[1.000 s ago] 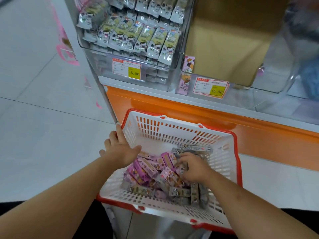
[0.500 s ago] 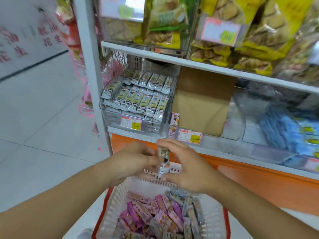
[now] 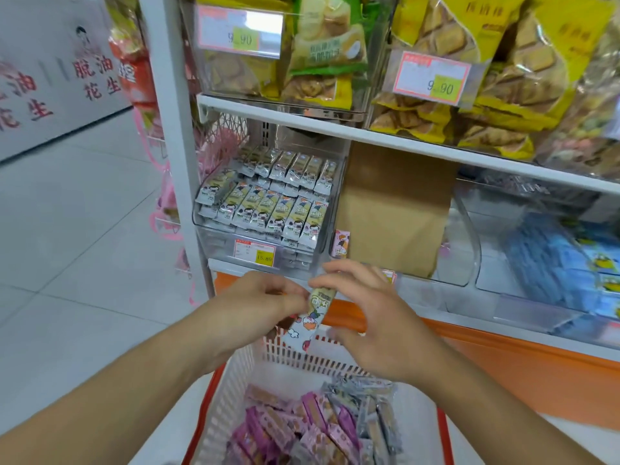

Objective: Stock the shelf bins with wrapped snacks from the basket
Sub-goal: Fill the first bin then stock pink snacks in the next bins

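A white basket (image 3: 235,391) with a red rim sits low in front of me, holding several pink and grey wrapped snacks (image 3: 312,427). Above its far rim both hands hold one wrapped snack bar (image 3: 310,322), grey-white with cartoon print. My left hand (image 3: 258,307) pinches its left side and my right hand (image 3: 365,317) pinches its top end. Behind them a clear shelf bin (image 3: 214,233) holds rows of the same grey-green bars. The bin to its right (image 3: 469,250) holds a brown cardboard piece (image 3: 392,209) and one pink bar (image 3: 340,243).
An upper shelf (image 3: 369,135) carries bins of yellow and green snack bags. Blue packets (image 3: 563,263) fill a bin at the right. An orange base panel (image 3: 536,364) runs below the shelf. A white upright post (image 3: 174,129) stands left, with tiled floor beyond.
My right hand took a bar from the basket, and both hands rose with it to just below the bin. My view lifted from the basket to the shelves.
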A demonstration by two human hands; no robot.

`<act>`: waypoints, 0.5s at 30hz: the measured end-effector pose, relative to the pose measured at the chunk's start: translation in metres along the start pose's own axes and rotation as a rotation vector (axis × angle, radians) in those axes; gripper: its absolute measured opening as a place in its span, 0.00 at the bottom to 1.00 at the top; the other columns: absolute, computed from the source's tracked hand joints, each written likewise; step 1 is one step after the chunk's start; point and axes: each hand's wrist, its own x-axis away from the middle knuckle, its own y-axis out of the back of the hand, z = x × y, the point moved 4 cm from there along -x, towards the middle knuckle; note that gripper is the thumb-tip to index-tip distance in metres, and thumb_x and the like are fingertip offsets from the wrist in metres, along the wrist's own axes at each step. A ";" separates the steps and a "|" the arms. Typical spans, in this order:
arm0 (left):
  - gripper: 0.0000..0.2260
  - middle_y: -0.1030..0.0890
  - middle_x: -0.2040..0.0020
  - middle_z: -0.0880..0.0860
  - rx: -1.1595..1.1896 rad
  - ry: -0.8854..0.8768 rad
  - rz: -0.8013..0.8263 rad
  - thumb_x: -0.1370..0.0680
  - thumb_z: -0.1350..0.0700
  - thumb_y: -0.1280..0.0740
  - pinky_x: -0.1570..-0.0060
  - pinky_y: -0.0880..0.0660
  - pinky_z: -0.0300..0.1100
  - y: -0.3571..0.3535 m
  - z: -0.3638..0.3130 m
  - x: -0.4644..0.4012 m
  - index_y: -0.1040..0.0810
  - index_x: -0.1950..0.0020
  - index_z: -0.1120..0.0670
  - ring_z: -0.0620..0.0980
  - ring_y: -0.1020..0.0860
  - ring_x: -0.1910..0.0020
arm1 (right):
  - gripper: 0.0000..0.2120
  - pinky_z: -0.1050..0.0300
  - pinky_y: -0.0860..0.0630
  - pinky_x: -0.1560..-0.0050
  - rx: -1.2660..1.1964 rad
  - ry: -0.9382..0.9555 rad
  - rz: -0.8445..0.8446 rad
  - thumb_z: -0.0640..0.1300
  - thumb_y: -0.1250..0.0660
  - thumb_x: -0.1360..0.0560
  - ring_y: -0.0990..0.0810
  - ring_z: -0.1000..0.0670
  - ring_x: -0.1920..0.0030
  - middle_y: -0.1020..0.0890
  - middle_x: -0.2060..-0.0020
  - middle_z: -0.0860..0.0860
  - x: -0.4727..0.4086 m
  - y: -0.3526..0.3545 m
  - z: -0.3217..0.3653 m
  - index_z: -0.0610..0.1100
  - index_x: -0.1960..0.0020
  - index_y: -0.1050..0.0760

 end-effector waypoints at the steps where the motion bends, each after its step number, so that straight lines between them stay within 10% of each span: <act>1: 0.05 0.19 0.64 0.47 -0.003 -0.004 0.015 0.25 0.54 0.25 0.59 0.28 0.43 0.000 -0.001 -0.001 0.12 0.50 0.52 0.44 0.23 0.65 | 0.26 0.63 0.38 0.29 0.013 -0.006 -0.048 0.46 0.22 0.24 0.36 0.59 0.27 0.33 0.31 0.67 -0.002 0.001 -0.002 0.61 0.31 0.26; 7: 0.30 0.14 0.44 0.58 0.302 -0.012 0.133 0.26 0.38 0.25 0.44 0.25 0.50 -0.006 0.004 -0.007 0.19 0.39 0.62 0.57 0.15 0.43 | 0.16 0.50 0.24 0.55 0.083 -0.090 -0.252 0.62 0.26 0.27 0.27 0.55 0.56 0.26 0.57 0.58 -0.005 0.003 0.000 0.55 0.49 0.27; 11: 0.22 0.20 0.54 0.60 0.282 -0.093 0.083 0.22 0.50 0.24 0.50 0.19 0.45 -0.011 0.007 -0.004 0.24 0.49 0.69 0.54 0.18 0.53 | 0.22 0.46 0.25 0.62 -0.029 -0.191 -0.256 0.71 0.31 0.30 0.25 0.53 0.64 0.25 0.68 0.53 -0.004 -0.001 0.018 0.57 0.50 0.32; 15: 0.13 0.16 0.54 0.63 0.432 -0.018 0.021 0.20 0.57 0.28 0.53 0.19 0.47 -0.008 0.010 -0.004 0.20 0.47 0.69 0.55 0.18 0.57 | 0.22 0.48 0.23 0.52 -0.044 -0.125 -0.188 0.71 0.37 0.27 0.22 0.55 0.53 0.22 0.57 0.58 0.001 -0.005 0.031 0.60 0.40 0.32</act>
